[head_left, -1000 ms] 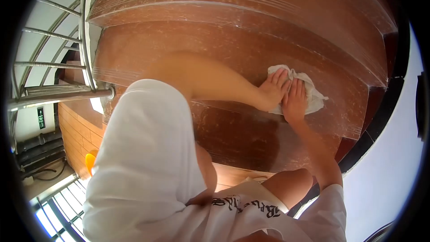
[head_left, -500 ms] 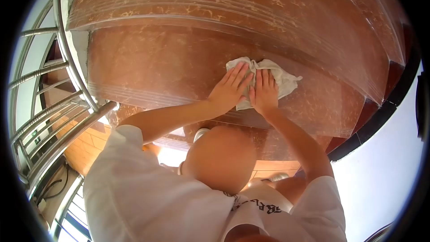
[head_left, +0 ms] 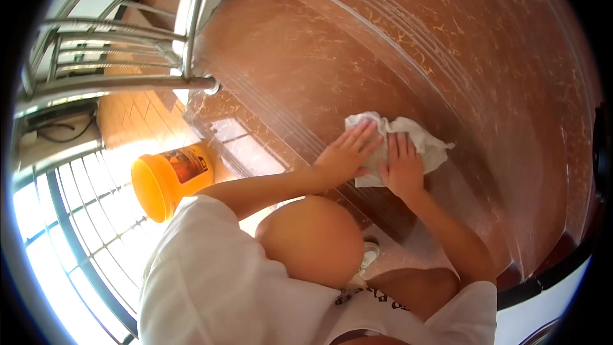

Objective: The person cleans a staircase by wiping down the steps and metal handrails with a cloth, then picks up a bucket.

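A crumpled off-white cloth (head_left: 429,145) lies spread on a reddish-brown, marble-patterned stair step (head_left: 287,51). Flat on the cloth's left part rests my left hand (head_left: 343,156), its fingers stretched out. Beside it, my right hand (head_left: 404,169) presses on the cloth's middle with straight fingers. Both palms face down, and the two thumbs are close together. The cloth's right corner sticks out past my right hand; what lies under my hands is hidden.
Metal railings (head_left: 121,86) stand at the left by the step's end. Below them, a yellow bucket (head_left: 153,185) with a dark label is on the tiled floor near a barred window (head_left: 96,211). A higher step (head_left: 472,38) rises beyond the cloth. My bent knee (head_left: 313,236) is below my arms.
My view has turned, so the railings appear higher and the yellow bucket has come into sight. Both hands stay flat on the cloth, which now appears lower and further right.
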A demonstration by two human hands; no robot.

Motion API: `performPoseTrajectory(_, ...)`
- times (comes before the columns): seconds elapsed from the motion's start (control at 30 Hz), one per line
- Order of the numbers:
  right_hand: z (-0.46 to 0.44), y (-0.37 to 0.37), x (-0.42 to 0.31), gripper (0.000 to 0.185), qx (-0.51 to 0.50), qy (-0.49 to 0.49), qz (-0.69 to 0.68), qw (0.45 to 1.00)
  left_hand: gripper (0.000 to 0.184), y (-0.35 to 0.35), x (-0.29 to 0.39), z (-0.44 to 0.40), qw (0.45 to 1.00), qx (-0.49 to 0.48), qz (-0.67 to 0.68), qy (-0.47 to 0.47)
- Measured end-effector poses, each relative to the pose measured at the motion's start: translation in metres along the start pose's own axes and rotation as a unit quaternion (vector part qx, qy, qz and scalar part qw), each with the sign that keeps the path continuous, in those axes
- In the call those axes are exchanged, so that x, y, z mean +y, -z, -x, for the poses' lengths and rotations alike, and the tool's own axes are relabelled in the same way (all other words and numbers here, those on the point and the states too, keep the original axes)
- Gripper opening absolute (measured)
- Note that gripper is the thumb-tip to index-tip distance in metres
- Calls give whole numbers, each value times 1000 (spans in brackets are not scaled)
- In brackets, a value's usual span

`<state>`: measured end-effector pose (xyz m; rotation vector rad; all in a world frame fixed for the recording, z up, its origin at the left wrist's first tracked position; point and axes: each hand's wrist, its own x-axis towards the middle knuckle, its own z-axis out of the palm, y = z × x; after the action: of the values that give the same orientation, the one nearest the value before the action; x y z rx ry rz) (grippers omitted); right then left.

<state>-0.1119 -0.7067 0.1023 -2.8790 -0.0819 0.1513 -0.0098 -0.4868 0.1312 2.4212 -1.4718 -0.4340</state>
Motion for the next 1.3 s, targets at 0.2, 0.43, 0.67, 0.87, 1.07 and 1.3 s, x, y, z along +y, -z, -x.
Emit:
performPoseTrajectory(0.2,-95,9,-15,78,62,158,-22,985,105,7,-24,36,987,55,-70,131)
performPoseTrajectory(0.43,-110,20,-3,68,30,184,-60,981,112,21,-46,50,988,-2,-74,139)
performPoseTrajectory(0.67,-147,18,-9,58,11,163,-31,986,113,50,-88,51,995,-23,15,100)
performPoseTrajectory(0.87,-239,16,-68,45,130,221,-66,964,77,77,-154,73,981,1,-37,193)
performPoseTrajectory(1.07,-285,11,-106,34,115,209,-138,961,56,81,-187,127,969,108,8,223)
performPoseTrajectory(1.3,-286,-2,-120,52,132,233,-59,962,83,61,-156,62,921,218,-25,322)
